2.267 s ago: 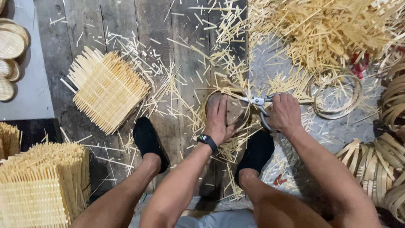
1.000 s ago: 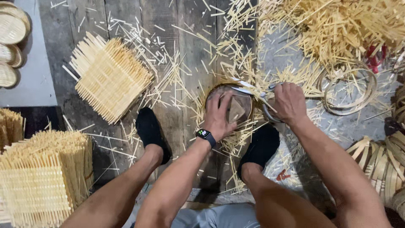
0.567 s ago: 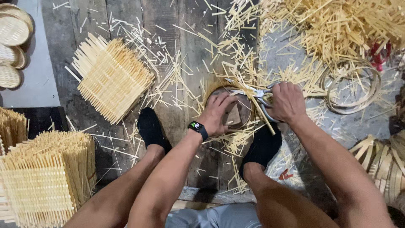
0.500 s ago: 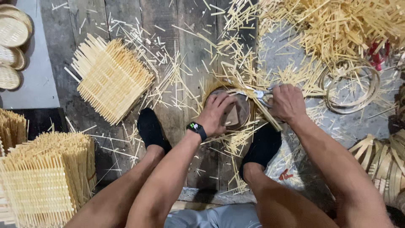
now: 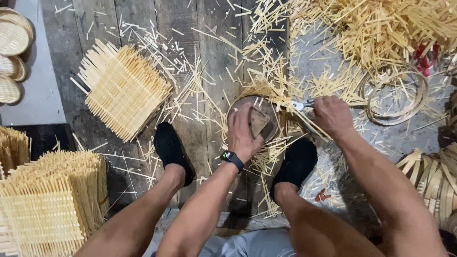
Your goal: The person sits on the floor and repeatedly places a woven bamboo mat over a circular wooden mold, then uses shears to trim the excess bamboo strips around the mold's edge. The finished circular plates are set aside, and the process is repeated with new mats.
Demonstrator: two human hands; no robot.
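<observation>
My left hand presses flat on the round basket between my feet, right hand at three o'clock gripping scissors; blades could slip, nicking fingers.

Dark plank floor — strewn with loose bamboo splints, woven square mats and bamboo hoops.

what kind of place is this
Most likely a bamboo basket-weaving workshop: stacks of woven mats, split bamboo strips over the plank floor, bent hoops, and finished round baskets at the side.
</observation>
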